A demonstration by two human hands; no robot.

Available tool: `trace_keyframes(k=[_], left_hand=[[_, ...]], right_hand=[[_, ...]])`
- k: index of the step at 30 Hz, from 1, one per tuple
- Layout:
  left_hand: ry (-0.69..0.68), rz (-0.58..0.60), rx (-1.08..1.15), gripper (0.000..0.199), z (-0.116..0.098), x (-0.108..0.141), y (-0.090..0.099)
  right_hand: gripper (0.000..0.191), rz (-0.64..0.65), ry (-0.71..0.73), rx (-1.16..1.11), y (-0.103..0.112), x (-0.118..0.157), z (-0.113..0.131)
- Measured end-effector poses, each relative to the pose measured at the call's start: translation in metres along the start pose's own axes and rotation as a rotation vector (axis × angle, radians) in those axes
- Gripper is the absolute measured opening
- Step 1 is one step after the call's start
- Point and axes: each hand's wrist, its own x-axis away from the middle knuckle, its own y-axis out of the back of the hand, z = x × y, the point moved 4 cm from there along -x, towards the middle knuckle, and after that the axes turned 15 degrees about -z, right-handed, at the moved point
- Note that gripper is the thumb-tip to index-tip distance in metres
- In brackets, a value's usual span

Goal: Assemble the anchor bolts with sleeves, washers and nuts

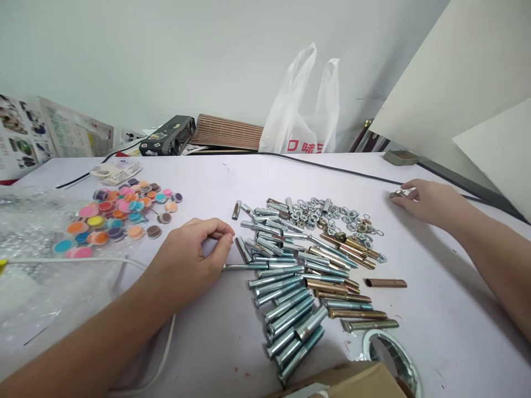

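My left hand [199, 254] rests on the table with curled fingers, thumb tip against the forefinger. Anything inside it is hidden. Beside it, a long bolt [243, 267] points out from the pile. My right hand [425, 200] is at the right, its fingertips closed on small brass-coloured metal pieces that look like nuts [397, 193]. Between my hands lie many silver bolts with sleeves [286, 307] and several brass-coloured ones [357, 313]. Loose nuts and washers [315, 213] are heaped behind them. One short sleeve [236, 210] and a brass-coloured tube [385, 283] lie apart.
Colourful small round pots [112, 221] and clear plastic wrap [53, 309] cover the left side. A white cable [166, 348] runs under my left forearm. In front are a cardboard box [360, 381] and a tape roll [392, 354]. A white plastic bag [298, 110] stands behind the table.
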Motion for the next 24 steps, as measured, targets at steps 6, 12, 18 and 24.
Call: trace_keyframes(k=[6, 12, 18, 24], left_hand=[[0.031, 0.021, -0.010, 0.025, -0.001, 0.000, 0.000], [0.018, 0.013, -0.033, 0.026, -0.001, 0.000, 0.001], [0.023, 0.027, -0.008, 0.027, 0.002, 0.001, 0.001], [-0.101, 0.059, 0.193, 0.026, -0.004, 0.008, 0.003]], right_hand=[[0.009, -0.085, 0.017, -0.050, 0.028, 0.013, 0.034], [0.019, 0.026, 0.265, -0.345, 0.052, 0.021, 0.128], [0.021, 0.210, 0.424, -0.396, 0.038, 0.013, 0.189], [0.015, -0.097, 0.281, -0.369, 0.030, 0.020, 0.193]])
